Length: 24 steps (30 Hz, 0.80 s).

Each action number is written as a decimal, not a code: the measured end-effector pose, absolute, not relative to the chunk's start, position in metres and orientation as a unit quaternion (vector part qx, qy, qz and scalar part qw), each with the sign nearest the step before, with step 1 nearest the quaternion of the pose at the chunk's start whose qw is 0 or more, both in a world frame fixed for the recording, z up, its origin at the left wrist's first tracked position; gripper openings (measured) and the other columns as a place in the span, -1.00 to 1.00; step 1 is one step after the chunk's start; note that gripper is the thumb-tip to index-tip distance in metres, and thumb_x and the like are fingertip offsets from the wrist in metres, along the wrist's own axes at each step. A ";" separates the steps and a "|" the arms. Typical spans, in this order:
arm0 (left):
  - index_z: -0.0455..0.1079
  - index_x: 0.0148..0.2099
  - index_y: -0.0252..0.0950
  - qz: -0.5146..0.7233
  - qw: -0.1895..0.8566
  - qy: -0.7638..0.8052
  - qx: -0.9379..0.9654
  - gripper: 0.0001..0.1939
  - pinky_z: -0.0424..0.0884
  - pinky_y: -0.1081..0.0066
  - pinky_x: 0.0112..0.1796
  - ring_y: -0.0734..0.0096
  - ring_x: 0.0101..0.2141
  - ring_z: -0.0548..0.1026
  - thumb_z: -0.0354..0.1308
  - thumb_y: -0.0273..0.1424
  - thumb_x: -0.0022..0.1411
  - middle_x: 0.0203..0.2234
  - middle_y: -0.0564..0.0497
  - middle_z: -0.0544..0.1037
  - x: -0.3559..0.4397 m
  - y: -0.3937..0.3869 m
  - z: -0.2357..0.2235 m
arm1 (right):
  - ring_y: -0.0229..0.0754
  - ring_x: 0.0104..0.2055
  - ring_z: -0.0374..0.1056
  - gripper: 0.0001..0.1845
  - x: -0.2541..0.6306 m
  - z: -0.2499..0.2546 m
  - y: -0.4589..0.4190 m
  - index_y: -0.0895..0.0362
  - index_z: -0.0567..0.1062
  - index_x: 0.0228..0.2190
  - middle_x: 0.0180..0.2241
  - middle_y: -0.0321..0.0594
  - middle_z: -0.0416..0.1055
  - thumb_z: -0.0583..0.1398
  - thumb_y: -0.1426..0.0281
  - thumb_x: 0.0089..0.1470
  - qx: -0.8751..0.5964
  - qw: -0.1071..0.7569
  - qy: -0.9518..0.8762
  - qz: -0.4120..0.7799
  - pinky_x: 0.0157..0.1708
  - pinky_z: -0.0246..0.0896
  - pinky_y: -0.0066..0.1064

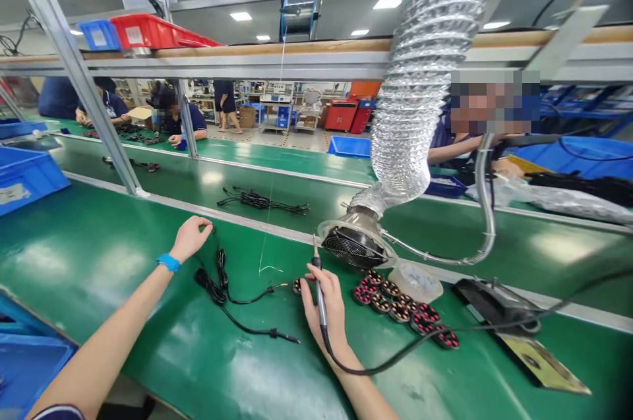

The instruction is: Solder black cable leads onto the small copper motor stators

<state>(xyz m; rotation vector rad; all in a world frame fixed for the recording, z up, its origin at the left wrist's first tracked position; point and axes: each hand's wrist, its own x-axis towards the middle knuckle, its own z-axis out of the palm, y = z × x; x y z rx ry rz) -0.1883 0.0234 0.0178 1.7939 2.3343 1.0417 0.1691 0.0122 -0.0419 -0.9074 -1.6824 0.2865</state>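
Note:
My left hand (190,240), with a blue band at the wrist, is closed at the fingertips on the end of a black cable (222,268). This cable lies coiled on the green bench, its stripped end pointing right. Another coiled black cable (210,286) lies just in front of it. My right hand (329,311) holds a soldering iron (320,298) with its tip pointing up and away. Beside the right fingers sits a small round motor stator (297,286), partly hidden by them. Fine solder wire (262,255) hangs down between my hands.
A fume fan (353,245) on a silver duct (420,77) stands behind my right hand. Several copper-wound stators (395,301) lie to the right, near a soldering iron stand (499,304). More black cables (260,200) rest beyond the rail. Blue bins (30,176) and co-workers flank the line.

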 end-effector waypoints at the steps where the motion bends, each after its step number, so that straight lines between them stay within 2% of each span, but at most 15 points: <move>1: 0.55 -0.18 -0.29 0.296 -0.013 0.742 0.601 -0.71 0.38 0.22 -0.08 0.12 -0.16 0.48 0.04 -0.30 0.23 -0.19 -0.14 0.57 -0.188 0.033 0.016 | -0.18 -0.26 0.46 -0.69 0.167 -0.042 0.012 0.03 0.40 0.01 -0.17 -0.15 0.31 0.13 0.42 0.23 -0.386 0.571 -0.715 0.115 -0.23 0.46 -0.30; 4: 0.55 -0.13 -0.34 0.211 -0.037 0.698 0.683 -0.68 0.35 0.18 -0.01 0.07 -0.07 0.44 -0.02 -0.39 0.29 -0.14 -0.21 0.53 -0.165 0.076 0.016 | -0.18 -0.25 0.46 -0.68 0.164 -0.041 0.010 0.03 0.41 0.02 -0.16 -0.13 0.31 0.13 0.44 0.23 -0.383 0.571 -0.720 0.097 -0.23 0.46 -0.31; 9: 0.53 -0.17 -0.44 0.155 -0.017 0.651 0.743 -0.79 0.35 0.24 0.01 0.11 -0.05 0.43 0.07 -0.53 0.25 -0.10 -0.30 0.49 -0.096 0.170 0.013 | -0.20 -0.28 0.46 -0.65 0.167 -0.038 0.011 0.01 0.40 0.03 -0.19 -0.14 0.32 0.13 0.50 0.23 -0.373 0.574 -0.726 0.070 -0.28 0.48 -0.36; 11: 0.49 -0.11 -0.47 0.136 -0.016 0.647 0.750 -0.80 0.39 0.22 -0.03 0.16 -0.07 0.45 0.10 -0.49 0.29 -0.06 -0.29 0.47 -0.073 0.202 0.009 | -0.20 -0.28 0.46 -0.64 0.169 -0.039 0.011 0.00 0.39 0.04 -0.20 -0.15 0.32 0.13 0.51 0.23 -0.372 0.571 -0.729 0.064 -0.30 0.48 -0.37; 15: 0.36 0.08 -0.37 0.088 -0.014 0.670 0.737 -0.64 0.47 0.14 -0.08 0.22 -0.08 0.49 0.16 -0.28 0.32 -0.01 -0.16 0.46 -0.051 0.249 0.003 | -0.19 -0.28 0.45 -0.65 0.171 -0.044 0.013 -0.01 0.39 0.04 -0.18 -0.13 0.30 0.12 0.49 0.24 -0.386 0.568 -0.722 0.088 -0.29 0.48 -0.36; 24: 0.35 0.10 -0.42 0.044 -0.016 0.700 0.713 -0.59 0.46 0.13 -0.06 0.18 -0.05 0.48 0.19 -0.28 0.30 0.02 -0.22 0.44 -0.072 0.261 -0.006 | -0.21 -0.30 0.45 -0.73 0.170 -0.054 0.019 0.03 0.45 -0.03 -0.19 -0.13 0.34 0.12 0.43 0.26 -0.377 0.579 -0.718 0.079 -0.31 0.42 -0.42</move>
